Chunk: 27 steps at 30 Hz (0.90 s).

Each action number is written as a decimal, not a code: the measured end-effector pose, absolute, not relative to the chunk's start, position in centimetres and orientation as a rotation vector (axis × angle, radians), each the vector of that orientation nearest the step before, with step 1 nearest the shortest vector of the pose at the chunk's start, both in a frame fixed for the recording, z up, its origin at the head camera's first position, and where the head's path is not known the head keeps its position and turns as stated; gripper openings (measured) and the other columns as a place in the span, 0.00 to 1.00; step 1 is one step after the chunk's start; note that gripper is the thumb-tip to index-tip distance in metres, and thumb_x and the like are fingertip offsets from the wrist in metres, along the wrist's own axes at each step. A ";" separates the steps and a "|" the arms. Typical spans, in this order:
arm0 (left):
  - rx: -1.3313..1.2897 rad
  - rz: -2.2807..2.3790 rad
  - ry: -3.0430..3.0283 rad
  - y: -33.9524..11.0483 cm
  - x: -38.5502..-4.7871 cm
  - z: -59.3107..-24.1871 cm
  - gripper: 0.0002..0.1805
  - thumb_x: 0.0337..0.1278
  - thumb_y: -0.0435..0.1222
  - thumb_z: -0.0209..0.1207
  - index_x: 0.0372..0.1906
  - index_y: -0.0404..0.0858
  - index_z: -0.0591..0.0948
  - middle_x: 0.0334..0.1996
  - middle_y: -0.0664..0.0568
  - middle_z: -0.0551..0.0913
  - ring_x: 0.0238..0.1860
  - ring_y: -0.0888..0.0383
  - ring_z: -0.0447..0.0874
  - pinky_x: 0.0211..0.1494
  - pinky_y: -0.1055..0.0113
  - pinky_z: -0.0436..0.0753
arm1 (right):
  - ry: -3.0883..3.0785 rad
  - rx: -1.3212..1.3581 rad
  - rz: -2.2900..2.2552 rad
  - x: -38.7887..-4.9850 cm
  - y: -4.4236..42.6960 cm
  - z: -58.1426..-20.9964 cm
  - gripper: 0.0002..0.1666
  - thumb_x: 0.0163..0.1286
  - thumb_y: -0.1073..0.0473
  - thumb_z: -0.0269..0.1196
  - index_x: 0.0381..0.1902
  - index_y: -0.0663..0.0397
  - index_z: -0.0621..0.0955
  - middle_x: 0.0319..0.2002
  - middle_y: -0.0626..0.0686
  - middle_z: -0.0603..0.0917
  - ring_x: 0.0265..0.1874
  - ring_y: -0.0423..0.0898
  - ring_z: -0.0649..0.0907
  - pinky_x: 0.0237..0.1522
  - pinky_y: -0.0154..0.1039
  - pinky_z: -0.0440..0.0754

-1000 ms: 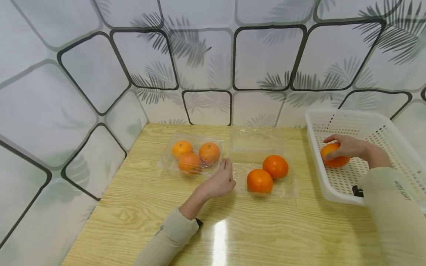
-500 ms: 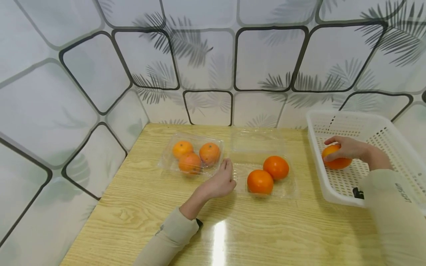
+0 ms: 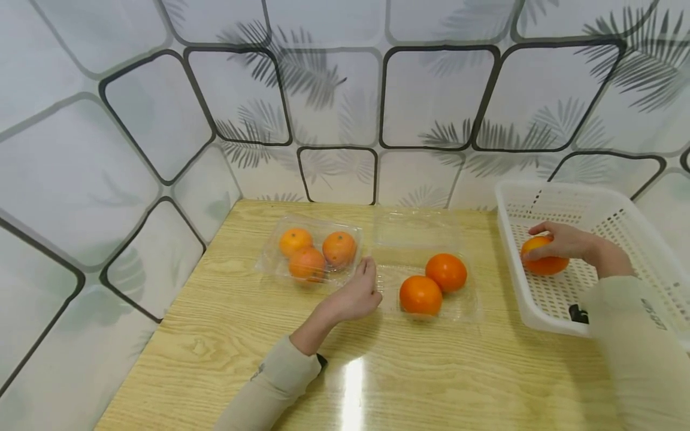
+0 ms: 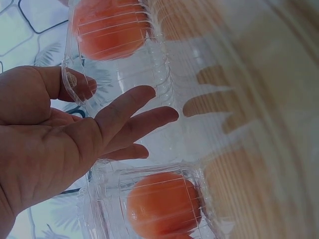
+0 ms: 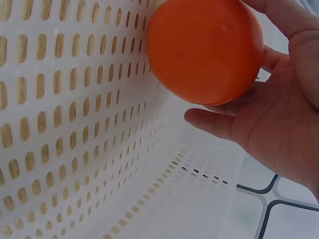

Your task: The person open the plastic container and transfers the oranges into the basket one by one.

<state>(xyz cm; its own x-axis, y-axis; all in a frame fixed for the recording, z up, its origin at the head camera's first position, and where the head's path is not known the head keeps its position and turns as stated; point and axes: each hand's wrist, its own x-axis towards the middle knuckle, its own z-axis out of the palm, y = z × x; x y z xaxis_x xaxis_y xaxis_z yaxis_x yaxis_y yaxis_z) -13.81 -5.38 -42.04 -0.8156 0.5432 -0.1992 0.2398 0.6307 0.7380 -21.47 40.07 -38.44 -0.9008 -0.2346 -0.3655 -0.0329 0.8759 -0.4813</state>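
the orange fruit (image 5: 204,50) is clamped by the right grip (image 3: 572,241), low inside the white basket (image 3: 550,323). almost nothing is seen to have changed over the last second, so the work is judged to be paused at the grasp. the left grip (image 3: 356,294) is kept unclenched, fingers apart, between the left box (image 3: 272,258), by which three oranges (image 3: 308,263) are held, and the right box (image 3: 463,305), by which two persimmons (image 3: 420,295) are held; contact cannot be told. some right fingers are hidden behind the fruit; a dark object (image 3: 578,313) is partly covered by the sleeve (image 3: 636,341).
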 end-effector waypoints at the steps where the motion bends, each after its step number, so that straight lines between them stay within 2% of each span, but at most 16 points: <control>1: 0.621 1.025 2.448 -5.4 -13.8 -42.1 0.43 0.66 0.29 0.45 0.75 0.22 0.33 0.75 0.27 0.28 0.78 0.42 0.30 0.77 0.51 0.49 | 2.628 -0.191 -0.661 -21.5 40.2 -38.5 0.48 0.65 0.44 0.66 0.68 0.74 0.61 0.59 0.77 0.68 0.54 0.67 0.72 0.51 0.59 0.74; 12: 0.608 1.021 2.445 -5.4 -13.7 -41.9 0.43 0.66 0.30 0.45 0.75 0.24 0.33 0.76 0.29 0.28 0.78 0.43 0.31 0.77 0.52 0.49 | 2.636 -0.158 -0.660 -21.4 40.8 -38.2 0.48 0.70 0.42 0.61 0.68 0.75 0.58 0.63 0.83 0.60 0.59 0.77 0.64 0.56 0.69 0.69; 18: 0.603 1.028 2.436 -5.4 -13.7 -41.9 0.43 0.67 0.30 0.45 0.75 0.24 0.33 0.76 0.29 0.27 0.78 0.43 0.30 0.77 0.52 0.48 | 2.654 -0.157 -0.660 -21.3 40.3 -37.4 0.46 0.70 0.45 0.61 0.67 0.75 0.58 0.62 0.85 0.61 0.59 0.78 0.64 0.56 0.70 0.69; 27: 0.618 1.027 2.434 -5.5 -13.9 -42.1 0.43 0.67 0.30 0.44 0.75 0.23 0.33 0.76 0.28 0.28 0.78 0.43 0.30 0.77 0.52 0.48 | 2.686 -0.151 -0.616 -21.1 39.6 -35.6 0.48 0.69 0.42 0.62 0.69 0.72 0.58 0.62 0.85 0.60 0.59 0.77 0.64 0.55 0.72 0.67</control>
<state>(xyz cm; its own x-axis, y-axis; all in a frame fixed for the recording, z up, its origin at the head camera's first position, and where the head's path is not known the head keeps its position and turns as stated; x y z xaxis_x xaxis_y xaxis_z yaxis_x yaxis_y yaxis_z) -13.87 -5.47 -42.08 -0.8108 0.5472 -0.2079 0.2329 0.6274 0.7431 -21.07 39.60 -35.61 -0.9221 -0.1861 -0.3394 -0.0196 0.8982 -0.4392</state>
